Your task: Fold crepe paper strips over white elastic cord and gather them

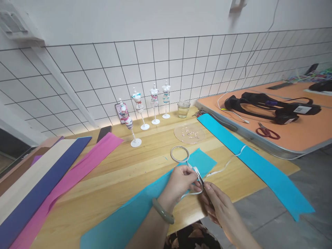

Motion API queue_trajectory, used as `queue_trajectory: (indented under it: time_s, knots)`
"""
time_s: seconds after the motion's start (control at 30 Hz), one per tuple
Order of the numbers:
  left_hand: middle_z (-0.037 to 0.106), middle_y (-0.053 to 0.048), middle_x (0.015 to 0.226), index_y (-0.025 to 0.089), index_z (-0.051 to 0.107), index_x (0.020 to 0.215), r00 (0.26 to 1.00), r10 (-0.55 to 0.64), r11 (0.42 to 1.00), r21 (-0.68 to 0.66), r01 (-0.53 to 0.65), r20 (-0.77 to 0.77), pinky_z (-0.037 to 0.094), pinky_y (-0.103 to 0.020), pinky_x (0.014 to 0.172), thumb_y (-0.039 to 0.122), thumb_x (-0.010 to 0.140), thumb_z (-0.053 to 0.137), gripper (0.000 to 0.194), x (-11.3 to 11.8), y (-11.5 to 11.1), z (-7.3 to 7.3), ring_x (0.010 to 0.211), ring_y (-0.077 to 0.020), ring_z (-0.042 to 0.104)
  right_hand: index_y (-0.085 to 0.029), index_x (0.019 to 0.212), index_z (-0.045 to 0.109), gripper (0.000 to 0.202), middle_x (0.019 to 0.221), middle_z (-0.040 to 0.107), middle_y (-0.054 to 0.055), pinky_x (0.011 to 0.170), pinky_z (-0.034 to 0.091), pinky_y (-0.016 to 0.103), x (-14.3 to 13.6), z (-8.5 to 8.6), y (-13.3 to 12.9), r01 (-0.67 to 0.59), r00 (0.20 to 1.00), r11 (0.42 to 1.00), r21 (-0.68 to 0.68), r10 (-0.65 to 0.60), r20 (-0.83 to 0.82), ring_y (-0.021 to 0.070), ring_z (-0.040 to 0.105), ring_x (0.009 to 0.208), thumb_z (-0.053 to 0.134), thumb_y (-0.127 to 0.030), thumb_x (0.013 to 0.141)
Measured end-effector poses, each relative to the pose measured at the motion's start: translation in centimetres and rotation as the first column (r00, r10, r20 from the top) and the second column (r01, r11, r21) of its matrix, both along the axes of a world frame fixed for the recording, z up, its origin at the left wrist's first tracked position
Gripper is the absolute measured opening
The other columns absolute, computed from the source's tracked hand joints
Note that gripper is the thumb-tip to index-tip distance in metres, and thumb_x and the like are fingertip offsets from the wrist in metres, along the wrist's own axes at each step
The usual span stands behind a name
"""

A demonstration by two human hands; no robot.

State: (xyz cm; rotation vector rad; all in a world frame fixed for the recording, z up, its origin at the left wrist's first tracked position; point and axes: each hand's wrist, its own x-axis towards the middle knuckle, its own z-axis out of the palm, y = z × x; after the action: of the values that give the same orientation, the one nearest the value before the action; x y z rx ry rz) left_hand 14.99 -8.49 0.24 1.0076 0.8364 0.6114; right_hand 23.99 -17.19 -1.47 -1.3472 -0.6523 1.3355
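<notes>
Ribbon [196, 169], white and narrow, pinched in the closed grip of the left hand [181, 178], just above the front part of the wooden bench [124, 169]. Closed firmly in the grip of the right hand [219, 202], a slim dark tool [204, 191], with its tip pointing up and left to the ribbon beside the left fingertips. Cannot tell from this angle whether tweezers or scissors. Looped loosely below the fingers, then trailing right over bare wood onto a bright blue strip [256, 167]. Under the left hand and forearm, teal cloth [145, 211], laid slantwise; around the left wrist, a greenish bangle [162, 212]. Just beyond that hand, a pale ring [180, 161], flat beside the cloth.

Farther back, a clear dish [181, 138] with tiny beads [190, 133] scattered in it, and near that a glass [183, 110]. Toward the wall, four small dress forms [154, 97] upright on white stands; behind the leftmost, a phone [118, 114] leaning back. At left, cream [33, 173], navy [44, 186] and pink [77, 176] strips, side by side. At right, on an orange bench [246, 133], red scissors [271, 134] near black straps [259, 114].
</notes>
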Motion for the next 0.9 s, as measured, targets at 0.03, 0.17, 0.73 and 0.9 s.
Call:
queue_trajectory:
  time_s: [0.03,0.17,0.73,0.9]
  knots:
    - [0.055,0.001,0.053,0.014,0.047,0.068,1.000,-0.001,1.000,-0.001,0.001,-0.002,0.048,-0.024,0.050,0.030,0.061,0.066,0.025,0.01,0.00,0.05,0.048,-0.0097,0.055,-0.020,0.068,0.040,0.046,0.046,0.026,-0.013,0.029,0.013,0.012,0.02,0.00,0.01,-0.002,1.000,1.000,0.003,0.002,-0.001,-0.0010,0.017,0.031,0.056,-0.064,0.066]
    - [0.056,0.000,0.054,0.014,0.048,0.068,1.000,-0.003,1.000,0.003,0.003,-0.002,0.049,-0.025,0.050,0.032,0.060,0.067,0.028,0.03,0.04,-0.07,0.048,-0.0102,0.055,-0.020,0.068,0.041,0.045,0.046,0.026,-0.013,0.030,0.014,0.011,-0.04,-0.04,0.04,-0.001,1.000,1.000,0.014,0.001,0.007,-0.0009,0.017,0.031,0.054,-0.063,0.068]
    - [0.056,0.000,0.056,0.014,0.048,0.069,1.000,-0.008,1.000,-0.016,0.008,0.016,0.049,-0.026,0.053,0.036,0.060,0.069,0.032,-0.04,0.07,-0.35,0.049,-0.0104,0.055,-0.021,0.066,0.041,0.045,0.044,0.024,-0.013,0.029,0.014,0.013,-0.45,0.61,0.18,0.077,0.997,0.997,-0.004,-0.077,0.020,-0.0001,0.016,0.030,0.056,-0.063,0.066]
    - [0.056,0.000,0.056,0.014,0.048,0.068,1.000,-0.011,1.000,-0.009,0.011,0.011,0.049,-0.026,0.054,0.034,0.061,0.068,0.028,-0.03,0.06,-0.23,0.051,-0.0108,0.055,-0.020,0.068,0.042,0.045,0.044,0.024,-0.013,0.029,0.013,0.012,-0.35,0.38,0.25,0.071,0.997,0.997,-0.011,-0.071,0.012,-0.0001,0.015,0.030,0.056,-0.063,0.065]
